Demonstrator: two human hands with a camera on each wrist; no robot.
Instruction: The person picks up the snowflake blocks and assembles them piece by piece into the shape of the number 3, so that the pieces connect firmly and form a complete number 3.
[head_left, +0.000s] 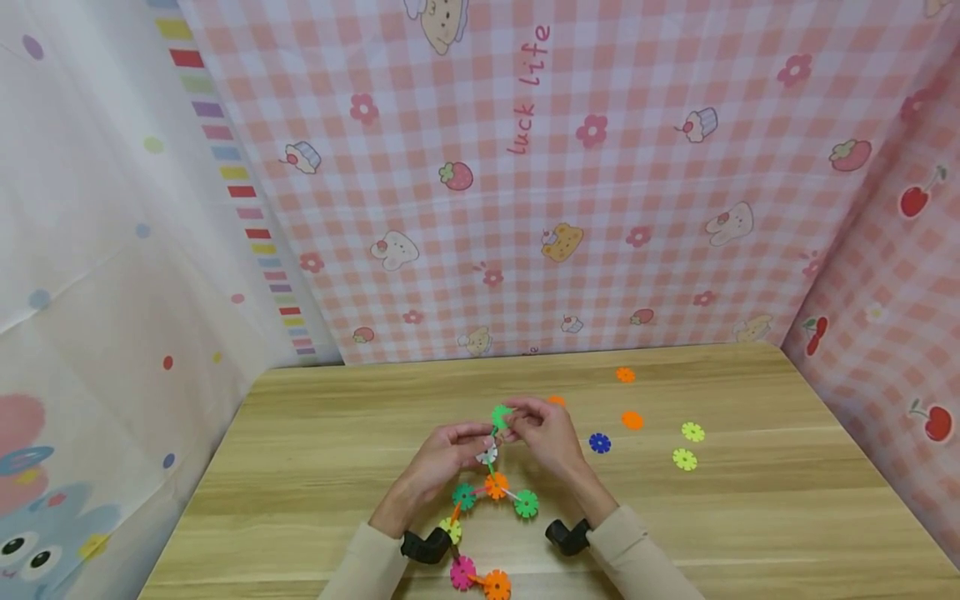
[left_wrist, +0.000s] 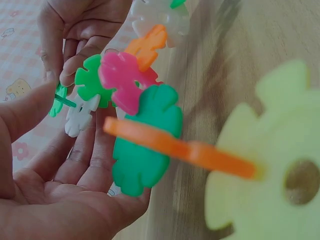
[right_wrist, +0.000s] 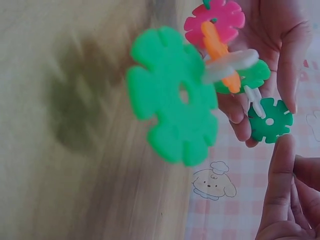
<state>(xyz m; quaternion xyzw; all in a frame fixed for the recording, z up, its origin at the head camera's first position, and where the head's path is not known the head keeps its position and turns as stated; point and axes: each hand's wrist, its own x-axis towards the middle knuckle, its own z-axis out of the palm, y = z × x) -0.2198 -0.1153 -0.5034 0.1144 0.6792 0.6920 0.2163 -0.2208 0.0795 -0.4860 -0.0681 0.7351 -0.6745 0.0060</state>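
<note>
A branching chain of notched plastic flower discs runs between the forearms, with a dark teal disc, an orange disc and a green disc at its fork. My left hand pinches the white disc near the far end, its palm behind the chain. Beyond that, a green end disc joins the white one edge to edge. My right hand pinches this end disc with its fingertips. A yellow disc, a pink disc and another orange disc continue toward the near edge.
Loose discs lie on the wooden table to the right: a blue disc, several orange ones including an orange disc, and two yellow-green discs, one yellow-green disc nearer. A checked cloth hangs behind the table.
</note>
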